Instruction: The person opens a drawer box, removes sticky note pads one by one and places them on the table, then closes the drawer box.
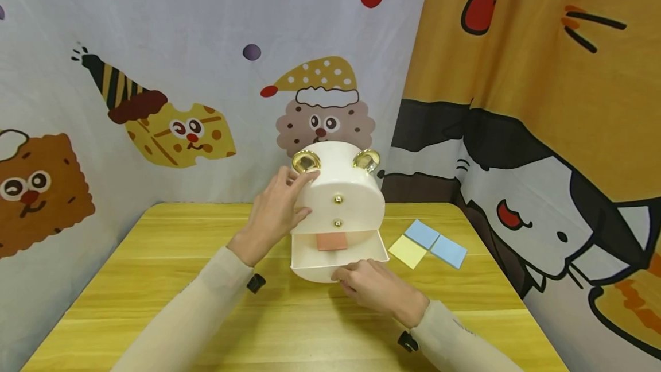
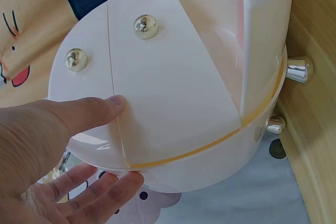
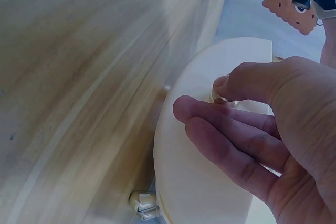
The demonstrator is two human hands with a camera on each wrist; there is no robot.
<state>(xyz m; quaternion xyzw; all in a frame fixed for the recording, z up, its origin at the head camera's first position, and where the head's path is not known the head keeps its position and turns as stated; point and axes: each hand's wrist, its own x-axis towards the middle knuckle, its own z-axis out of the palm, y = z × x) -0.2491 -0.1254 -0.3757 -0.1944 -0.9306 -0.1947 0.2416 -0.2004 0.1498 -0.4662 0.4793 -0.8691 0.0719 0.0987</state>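
A white rounded desktop drawer box (image 1: pixel 342 168) with two gold ears stands on the table. Its lowest drawer (image 1: pixel 310 274) is pulled out, and an orange-pink paper pad (image 1: pixel 332 241) lies inside. The left hand (image 1: pixel 273 211) rests on the box's left side; in the left wrist view, the thumb (image 2: pixel 97 113) presses the front near a drawer seam and fairly straight fingers touch the side. With thumb and index finger, the right hand (image 1: pixel 379 289) pinches the lowest drawer's gold knob (image 3: pixel 218 98), which is partly hidden. Two drawers above, with gold knobs (image 1: pixel 338 199), are closed.
Right of the box, two blue paper pads (image 1: pixel 448 251) and a yellow paper pad (image 1: pixel 408 251) lie on the wooden table (image 1: pixel 206 257). Short gold feet (image 2: pixel 299 70) support the box. A printed cartoon curtain (image 1: pixel 196 27) hangs behind the table.
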